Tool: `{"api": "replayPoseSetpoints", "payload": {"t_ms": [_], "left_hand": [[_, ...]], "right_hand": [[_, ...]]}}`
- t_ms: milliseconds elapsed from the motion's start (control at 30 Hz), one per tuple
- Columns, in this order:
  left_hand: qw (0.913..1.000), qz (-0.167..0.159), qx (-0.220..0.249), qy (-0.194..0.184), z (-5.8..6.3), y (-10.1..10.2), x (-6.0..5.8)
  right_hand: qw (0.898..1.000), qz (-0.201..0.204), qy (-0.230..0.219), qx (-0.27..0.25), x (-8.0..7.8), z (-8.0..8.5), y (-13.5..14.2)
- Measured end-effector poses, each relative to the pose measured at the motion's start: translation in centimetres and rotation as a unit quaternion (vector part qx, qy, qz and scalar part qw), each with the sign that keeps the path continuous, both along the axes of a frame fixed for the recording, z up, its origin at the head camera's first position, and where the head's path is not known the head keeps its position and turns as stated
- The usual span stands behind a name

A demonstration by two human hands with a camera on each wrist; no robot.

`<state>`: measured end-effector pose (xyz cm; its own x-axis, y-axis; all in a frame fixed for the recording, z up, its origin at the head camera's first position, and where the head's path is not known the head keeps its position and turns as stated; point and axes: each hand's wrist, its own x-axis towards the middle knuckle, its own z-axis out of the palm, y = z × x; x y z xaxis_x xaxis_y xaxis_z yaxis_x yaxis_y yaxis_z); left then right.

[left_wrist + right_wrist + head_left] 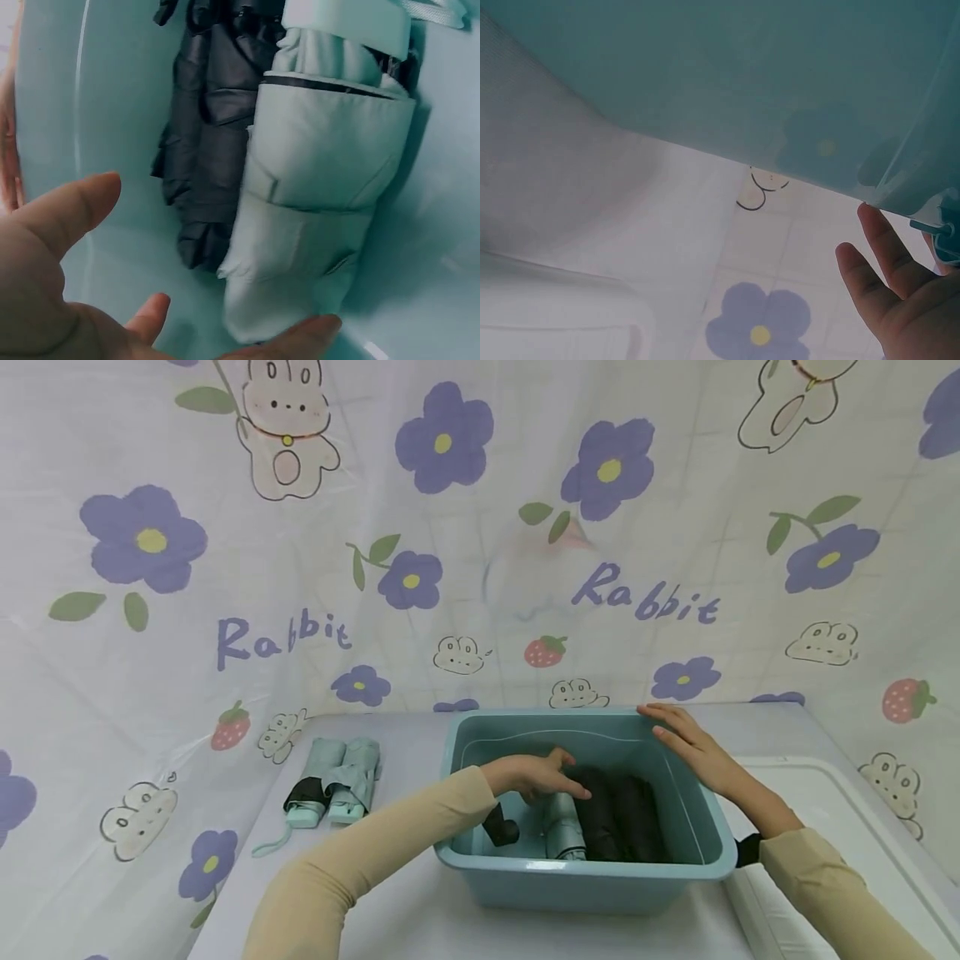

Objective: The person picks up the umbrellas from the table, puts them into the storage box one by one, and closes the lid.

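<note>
A teal plastic bin [555,893] stands on the table. Inside lie a folded mint umbrella [564,831] and dark folded umbrellas [636,818] side by side. My left hand [536,777] reaches into the bin over the far end of the mint umbrella, its fingers spread. In the left wrist view, a fingertip overlaps the tip end of that umbrella [322,157], with a black umbrella [217,112] beside it. My right hand [697,752] rests at the bin's right rim, fingers extended; the right wrist view shows those fingers [889,247] against the bin's outer edge.
Two folded mint umbrellas [356,777] lie together on the table left of the bin, one with a wrist cord [273,845]. A white lid-like panel [832,827] lies to the right. Behind hangs a curtain [480,527] printed with rabbits and flowers.
</note>
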<state>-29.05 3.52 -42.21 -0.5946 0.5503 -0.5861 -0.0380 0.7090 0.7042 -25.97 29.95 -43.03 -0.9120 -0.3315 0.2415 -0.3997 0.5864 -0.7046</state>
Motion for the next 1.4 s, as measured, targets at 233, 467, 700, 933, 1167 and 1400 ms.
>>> {"api": "replayPoseSetpoints", "payload": {"t_ms": [233,467,700,933,1167,1400], "left_hand": [[0.9987,-0.045,-0.008,0.022,1.4,-0.1,0.4],[0.9974,-0.068,0.007,0.022,2.7,-0.6,0.4],[0.9934,-0.097,0.027,0.054,4.0,-1.7,0.6],[0.9871,-0.120,0.042,0.098,4.9,-3.2,0.8],[0.9862,-0.118,0.062,0.098,5.3,-4.6,0.7],[0.9846,-0.096,0.077,0.124,5.3,-6.2,0.2]], "right_hand": [[1.000,0.010,0.001,-0.017,0.2,-0.1,0.1],[1.000,0.012,-0.009,-0.023,0.4,-0.1,0.0],[1.000,0.010,-0.007,-0.019,0.3,-0.2,0.0],[1.000,0.014,0.004,-0.020,0.3,-0.1,0.0],[1.000,0.012,0.004,-0.017,0.2,0.2,-0.1],[1.000,0.013,0.006,-0.015,0.1,0.3,-0.2]]}}
